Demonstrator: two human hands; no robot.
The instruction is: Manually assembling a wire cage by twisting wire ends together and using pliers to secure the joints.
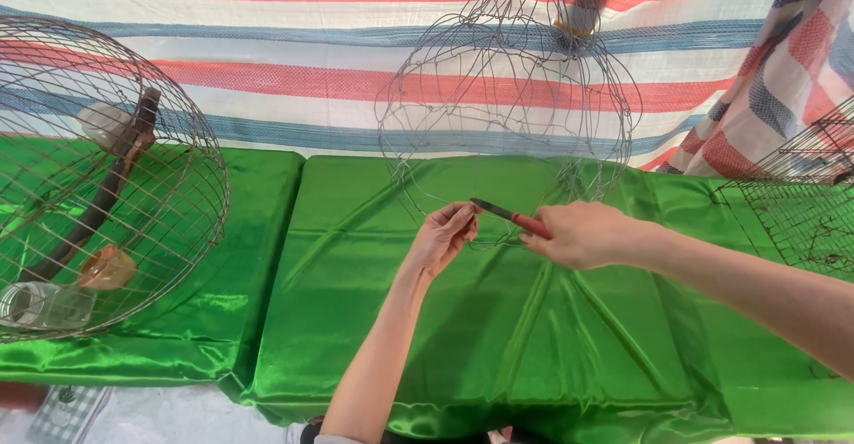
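The thin grey wire mesh frame [507, 106], a rounded half-woven cage shape, is hard to follow: its strands fade into the striped red, white and blue woven tarpaulin [294, 52] behind it, and its top runs out of the picture. Its lower edge dips down to the hands, over the shiny green satin cloth [534, 337] that covers the table. Something grey and yellow near the frame's top is too blurred to identify.

The left hand [442, 238] rises from the bottom edge, forearm nearly upright, palm turned toward the frame, thumb and fingertips pinched together at the frame's lowest wire. The wire itself is too fine to tell whether it sits between the fingers. The right hand [580, 234] comes in from the right edge on a long forearm, knuckles up, fist wrapped around the red-handled pliers [511, 217]. Most of the handle is hidden inside the fist; the dark nose points left and meets the left fingertips just below the frame.

Left of the frame, well apart, a round rusty wire birdcage [107, 186] lies on its side, cut off by the edge, with a dark wooden perch [111, 186] and a clear glass cup [44, 304] inside. Right of the frame, a dark square-mesh cage [801, 204] is only partly in view.
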